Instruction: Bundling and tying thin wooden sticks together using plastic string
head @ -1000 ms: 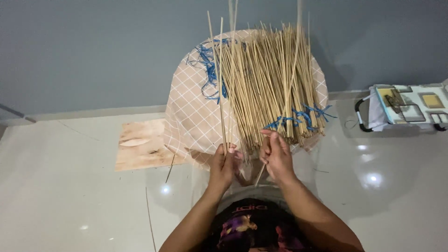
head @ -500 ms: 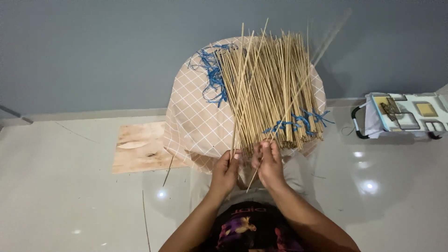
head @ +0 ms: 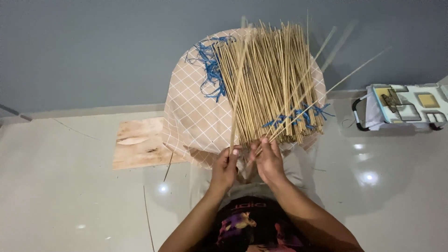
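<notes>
To my right, a box (head: 410,105) lies flat on the glossy white floor by the grey wall, well apart from my hands. It is rectangular, pale blue-white on top with small yellow, brown and dark square pictures, and a black handle loops at its near end.

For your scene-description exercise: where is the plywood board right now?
In the head view, the plywood board lies flat on the glossy floor, left of the checked cloth holding the bamboo sticks, ahead-left of the left hand.
</notes>
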